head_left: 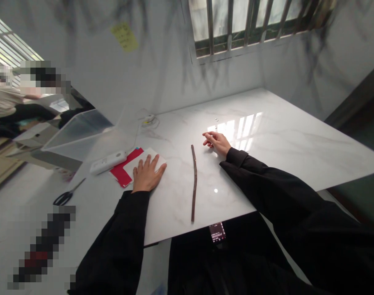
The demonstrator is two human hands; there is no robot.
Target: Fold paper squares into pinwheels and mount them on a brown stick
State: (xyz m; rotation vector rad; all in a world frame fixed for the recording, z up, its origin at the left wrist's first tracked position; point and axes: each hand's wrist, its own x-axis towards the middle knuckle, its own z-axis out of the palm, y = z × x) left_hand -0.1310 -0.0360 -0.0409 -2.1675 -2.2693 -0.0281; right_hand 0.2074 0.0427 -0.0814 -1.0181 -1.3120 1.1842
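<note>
My left hand (147, 173) lies flat with spread fingers on a sheet of white paper (129, 165), which rests on red paper (122, 176). To the right of that hand a thin brown stick (195, 175) lies lengthwise on the white marbled table (174, 205), untouched. My right hand (218, 142) rests on the table beyond the stick's far end on the right, its fingers loosely bent and apart, with nothing visible in them. Just past it are a few tiny pale bits (216, 120), too small to name.
Left of the paper lie a long white device (108, 162) and black-handled scissors (64, 198). A clear plastic bin (79, 135) stands behind them, and a small white item with a cord (149, 119) sits near the wall. A lit phone (217, 232) shows below the table edge. Another person (4, 102) sits at far left.
</note>
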